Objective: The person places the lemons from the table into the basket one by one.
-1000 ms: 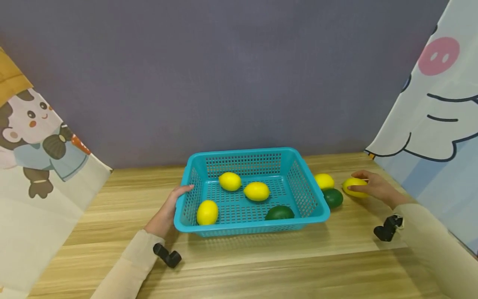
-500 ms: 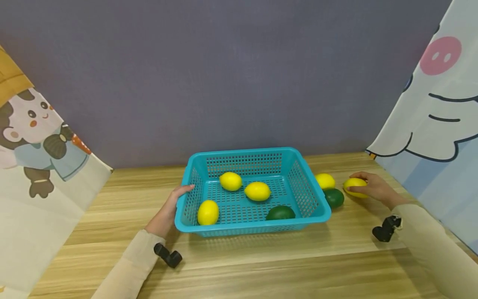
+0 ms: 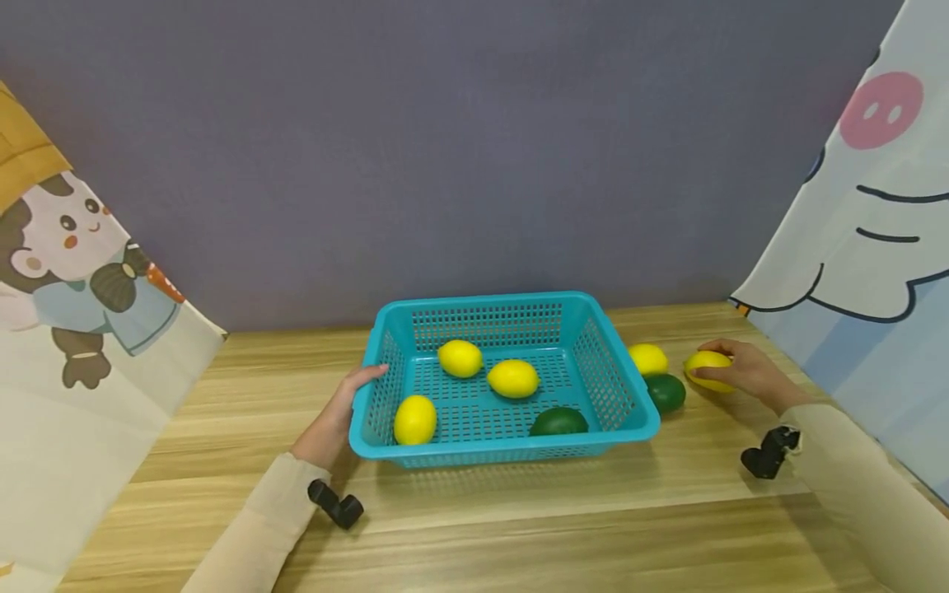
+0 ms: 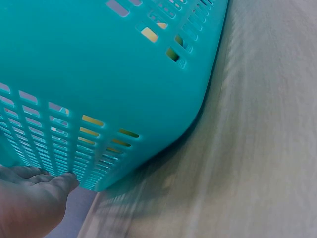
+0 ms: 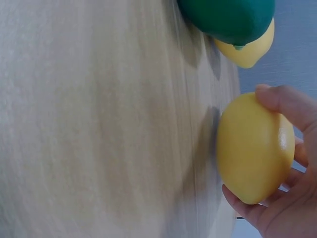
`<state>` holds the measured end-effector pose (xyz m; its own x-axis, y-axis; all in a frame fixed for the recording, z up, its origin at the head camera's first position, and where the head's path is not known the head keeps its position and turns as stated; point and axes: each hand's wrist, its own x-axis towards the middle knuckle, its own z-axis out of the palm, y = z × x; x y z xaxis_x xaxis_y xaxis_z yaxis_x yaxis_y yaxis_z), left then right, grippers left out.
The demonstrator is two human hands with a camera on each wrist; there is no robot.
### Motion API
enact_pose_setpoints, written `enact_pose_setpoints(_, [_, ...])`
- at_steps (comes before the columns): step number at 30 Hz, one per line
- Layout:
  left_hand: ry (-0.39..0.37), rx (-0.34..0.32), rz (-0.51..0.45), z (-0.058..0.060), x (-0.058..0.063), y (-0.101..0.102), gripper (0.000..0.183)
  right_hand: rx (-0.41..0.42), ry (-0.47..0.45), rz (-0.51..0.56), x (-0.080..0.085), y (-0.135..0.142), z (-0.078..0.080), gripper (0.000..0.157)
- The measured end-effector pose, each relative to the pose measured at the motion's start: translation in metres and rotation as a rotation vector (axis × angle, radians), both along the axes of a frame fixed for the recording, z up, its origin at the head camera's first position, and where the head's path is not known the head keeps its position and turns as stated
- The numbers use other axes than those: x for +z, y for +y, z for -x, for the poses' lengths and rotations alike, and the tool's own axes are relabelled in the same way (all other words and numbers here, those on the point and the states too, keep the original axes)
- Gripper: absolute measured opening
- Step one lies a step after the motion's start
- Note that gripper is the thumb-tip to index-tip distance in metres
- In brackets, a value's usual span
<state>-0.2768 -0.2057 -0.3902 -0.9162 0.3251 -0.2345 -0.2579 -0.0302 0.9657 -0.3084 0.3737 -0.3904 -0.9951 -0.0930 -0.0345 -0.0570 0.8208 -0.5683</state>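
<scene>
A turquoise plastic basket [image 3: 504, 449] with slotted walls stands on the wooden table. My left hand [image 3: 343, 412] grips its left side, one digit over the rim; in the left wrist view the fingers [image 4: 62, 184] lie against the slotted wall. Inside are three yellow lemons, at the back [image 3: 460, 359], in the middle [image 3: 513, 379] and at the front left [image 3: 415, 420], plus a dark green lemon-shaped fruit [image 3: 559, 421]. To the right of the basket my right hand [image 3: 750, 375] holds another lemon [image 5: 255, 148] between thumb and fingers, close over the tabletop.
Between the basket and my right hand lie a yellow lemon [image 3: 648, 360] and a dark green fruit [image 3: 665, 394]. A grey wall panel [image 3: 474, 148] rises behind the table [image 3: 519, 527]. Printed cartoon sheets hang at the left [image 3: 148, 395] and right [image 3: 838, 247].
</scene>
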Motion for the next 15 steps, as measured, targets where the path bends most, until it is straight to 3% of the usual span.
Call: enact_pose_setpoints(15, [-0.037, 0.036, -0.003, -0.001, 0.002, 0.002, 0.065, 0.006, 0.039, -0.035, 0.014, -0.003, 0.005, 0.067])
